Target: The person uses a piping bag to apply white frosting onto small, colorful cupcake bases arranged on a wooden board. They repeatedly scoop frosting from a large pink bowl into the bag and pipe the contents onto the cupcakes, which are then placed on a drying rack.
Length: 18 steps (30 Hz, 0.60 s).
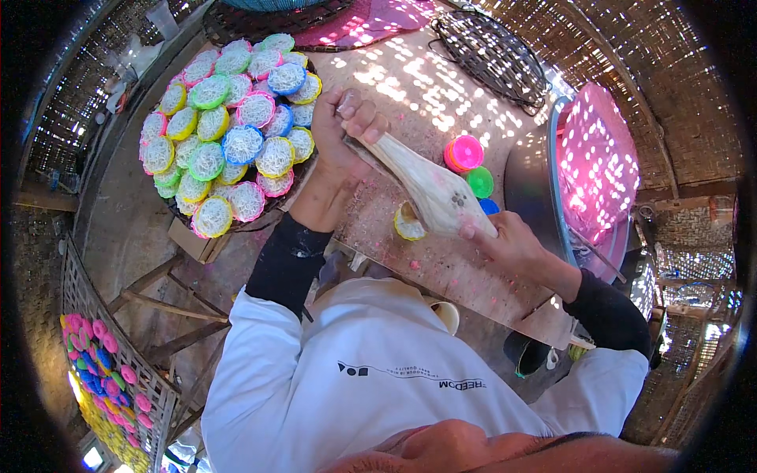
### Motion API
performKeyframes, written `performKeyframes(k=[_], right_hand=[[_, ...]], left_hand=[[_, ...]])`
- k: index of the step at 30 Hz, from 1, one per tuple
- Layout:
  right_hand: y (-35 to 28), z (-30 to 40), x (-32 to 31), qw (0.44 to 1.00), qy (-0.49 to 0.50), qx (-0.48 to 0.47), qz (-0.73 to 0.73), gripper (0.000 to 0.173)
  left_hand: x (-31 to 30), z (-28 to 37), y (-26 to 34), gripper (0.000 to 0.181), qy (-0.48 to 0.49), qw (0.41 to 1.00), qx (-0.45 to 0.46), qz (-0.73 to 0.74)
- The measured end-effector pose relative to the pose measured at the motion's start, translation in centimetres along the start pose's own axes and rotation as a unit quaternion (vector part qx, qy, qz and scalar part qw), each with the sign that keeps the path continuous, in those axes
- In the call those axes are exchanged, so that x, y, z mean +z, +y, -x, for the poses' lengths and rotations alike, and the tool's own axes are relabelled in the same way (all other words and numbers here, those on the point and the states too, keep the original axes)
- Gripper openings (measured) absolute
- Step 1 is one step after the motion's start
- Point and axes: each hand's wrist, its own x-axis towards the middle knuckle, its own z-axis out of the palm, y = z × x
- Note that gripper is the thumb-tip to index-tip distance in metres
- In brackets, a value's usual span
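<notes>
My left hand [349, 127] is closed around the narrow upper end of a pale hand press [423, 183], which looks wooden. My right hand [514, 242] grips its wide lower end. The press lies slanted between both hands, with a cluster of several dark holes on its broad face. Partly hidden beneath it, a yellow-rimmed cup [409, 229] with white strands sits on the table [378, 236]. Left of my left hand, many small frilled cups [242, 145] with white noodle-like strands are heaped on a dark tray; their rims are pink, yellow, green and blue.
Pink cups [465, 154], a green cup [480, 182] and a blue cup [489, 206] stand right of the press. Farther right is a large basin [532, 183] holding pink material [603, 159] and a stick [597, 254]. A woven tray [497, 59] lies behind. A lattice rack [142, 349] holds colourful pieces at left.
</notes>
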Motion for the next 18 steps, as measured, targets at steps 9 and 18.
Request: performKeyframes(k=[9,18], right_hand=[[-0.1,1.4,-0.7,0.999,0.019,-0.036,-0.004,0.064],[3.0,0.2,1.1,0.969,0.042,-0.17,-0.173,0.057]], left_hand=[[-0.4,0.5,-1.1,0.035,0.028,0.999,0.02,0.011],[5.5,0.2,-1.2,0.036,0.132,0.991,-0.002,-0.037]])
